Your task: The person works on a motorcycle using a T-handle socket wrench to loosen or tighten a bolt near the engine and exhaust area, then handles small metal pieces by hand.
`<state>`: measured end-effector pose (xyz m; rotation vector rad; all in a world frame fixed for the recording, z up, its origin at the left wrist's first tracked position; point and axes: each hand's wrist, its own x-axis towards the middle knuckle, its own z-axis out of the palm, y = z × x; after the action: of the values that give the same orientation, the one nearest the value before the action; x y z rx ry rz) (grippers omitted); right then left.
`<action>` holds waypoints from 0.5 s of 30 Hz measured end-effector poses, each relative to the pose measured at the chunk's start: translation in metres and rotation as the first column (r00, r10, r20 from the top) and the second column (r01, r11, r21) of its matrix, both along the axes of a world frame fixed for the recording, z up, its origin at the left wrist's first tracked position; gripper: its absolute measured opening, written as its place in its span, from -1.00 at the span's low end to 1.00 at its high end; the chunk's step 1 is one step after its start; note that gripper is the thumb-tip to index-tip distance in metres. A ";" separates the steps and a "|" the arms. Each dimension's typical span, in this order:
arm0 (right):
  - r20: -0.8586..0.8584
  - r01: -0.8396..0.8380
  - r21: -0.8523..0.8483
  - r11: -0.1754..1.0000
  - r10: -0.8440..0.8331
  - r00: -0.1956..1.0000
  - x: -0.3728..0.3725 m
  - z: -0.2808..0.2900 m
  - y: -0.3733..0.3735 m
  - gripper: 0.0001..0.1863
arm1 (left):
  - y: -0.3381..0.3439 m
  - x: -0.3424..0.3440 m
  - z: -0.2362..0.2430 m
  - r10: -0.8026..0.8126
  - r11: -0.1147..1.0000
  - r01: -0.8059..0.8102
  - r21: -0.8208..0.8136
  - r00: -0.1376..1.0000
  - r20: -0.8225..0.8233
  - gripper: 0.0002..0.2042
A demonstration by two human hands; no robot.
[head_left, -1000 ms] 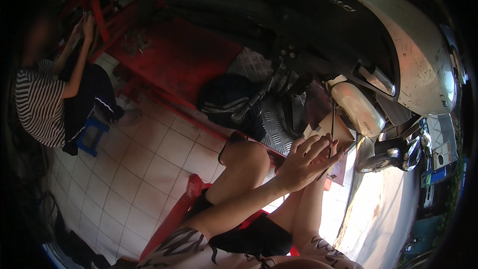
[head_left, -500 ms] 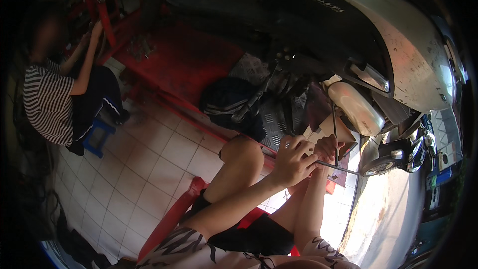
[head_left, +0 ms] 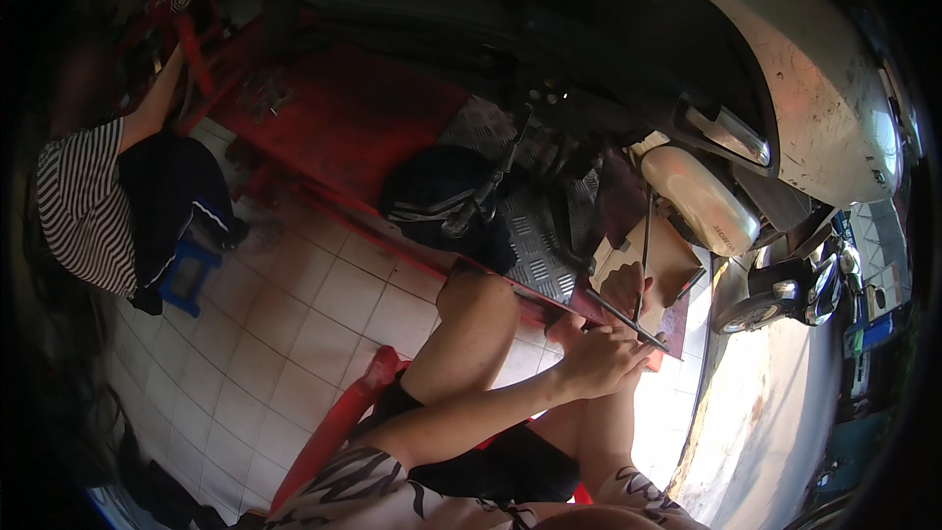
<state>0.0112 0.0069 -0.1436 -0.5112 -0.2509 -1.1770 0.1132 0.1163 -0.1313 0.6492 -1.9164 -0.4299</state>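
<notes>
A dark T-handle wrench (head_left: 644, 260) points up toward the motorbike's underside beside the pale muffler cover (head_left: 699, 198); its far tip is hard to make out. My right hand (head_left: 625, 288) is closed around the shaft just above the crossbar. My left hand (head_left: 603, 363) lies lower, fingers bent together against the near end of the crossbar. Above stands the motorbike (head_left: 785, 79), with a dark lower panel and pale, dirt-flecked bodywork. An open cardboard box (head_left: 672, 260) sits behind my right hand.
The bike stands over a red lift platform (head_left: 343, 103) with a metal tread plate (head_left: 540, 255). A dark striped bundle (head_left: 432, 191) lies on it. At left a person (head_left: 83, 206) sits on a blue stool (head_left: 191, 280). Another motorbike (head_left: 775, 299) stands right.
The crossbar has turned about its shaft. My left hand has moved down and right, its fingers drawing closer together. My right hand has shifted slightly left. The person at left leans away.
</notes>
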 end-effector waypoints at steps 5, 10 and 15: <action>0.018 0.014 -0.006 1.000 -0.014 1.000 -0.001 -0.004 -0.002 -0.69 | 0.005 0.014 0.019 0.109 0.992 -0.104 0.077 0.992 -0.059 -0.43; 0.050 0.003 -0.018 1.000 -0.002 0.999 0.001 -0.004 -0.002 -0.69 | 0.020 0.039 0.038 0.193 0.969 -0.176 0.174 0.977 -0.087 -0.32; 0.093 -0.019 -0.007 1.000 0.019 0.995 0.001 -0.005 -0.002 -0.69 | 0.029 0.031 0.023 0.147 0.972 -0.130 0.195 0.986 -0.079 -0.31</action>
<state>0.0122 0.0049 -0.1488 -0.4590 -0.3389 -1.1832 0.1445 0.1457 -0.1087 0.8671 -1.7427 -0.5481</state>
